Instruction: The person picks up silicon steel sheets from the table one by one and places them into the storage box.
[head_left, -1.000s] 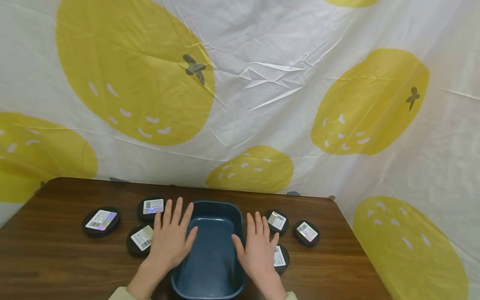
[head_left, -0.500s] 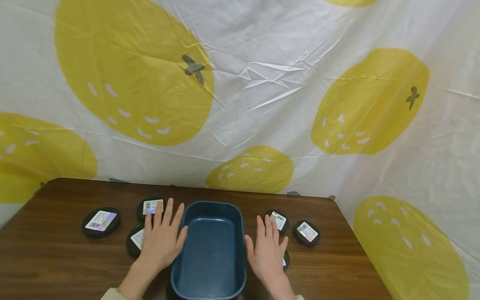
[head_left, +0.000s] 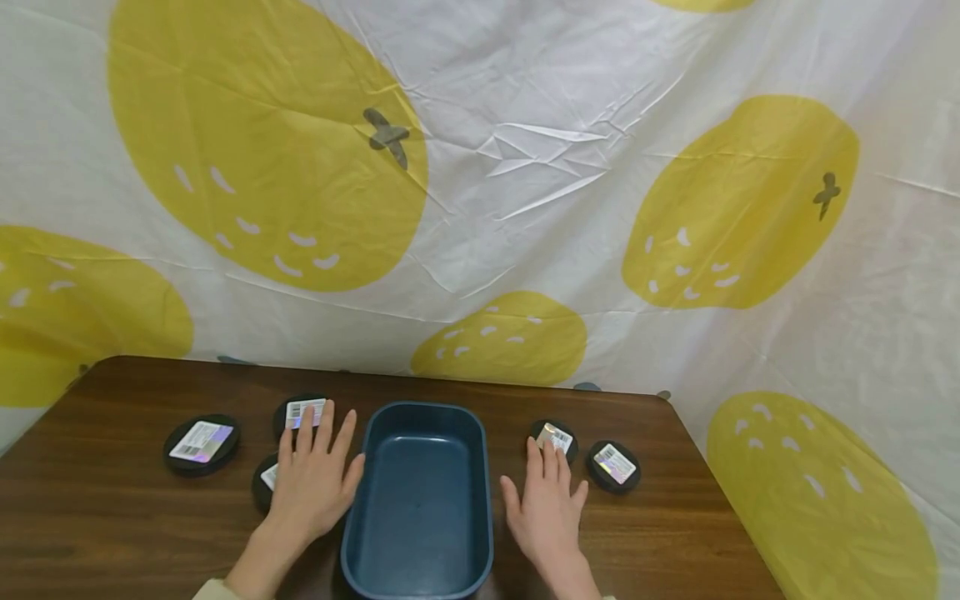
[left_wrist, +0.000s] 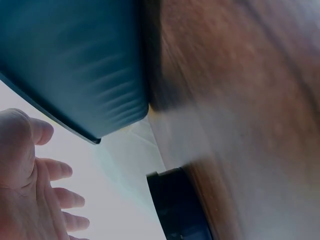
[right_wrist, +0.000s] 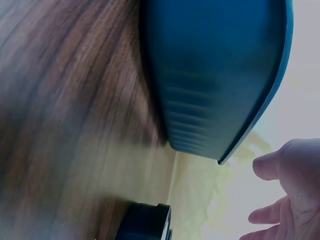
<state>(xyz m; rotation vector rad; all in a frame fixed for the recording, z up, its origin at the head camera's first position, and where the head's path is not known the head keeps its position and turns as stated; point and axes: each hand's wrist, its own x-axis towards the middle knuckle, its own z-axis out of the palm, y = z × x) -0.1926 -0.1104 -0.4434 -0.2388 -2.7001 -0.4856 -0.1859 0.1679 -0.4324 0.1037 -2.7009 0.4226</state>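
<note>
1. Hands lie flat on either side of the blue tub, fingers straight and spread, holding nothing. The left hand is on the tub's left, the right hand on its right.

2. The tub stands on the wooden table between the hands, its long axis running away from the person. Neither palm appears to touch its wall.

3. The left hand covers most of a black disc with a white label; only the disc's left edge shows. A second labelled disc sits just past the fingertips, and a third is well apart to the left.

4. The right hand's fingertips reach a labelled disc; whether they touch it is hard to tell. Another disc lies just to the right.

5. In the left wrist view, the tub's wall sits above a dark disc, both blurred.

6. Each cluster of discs is nearer its own hand, with the tub inward of both.
</note>
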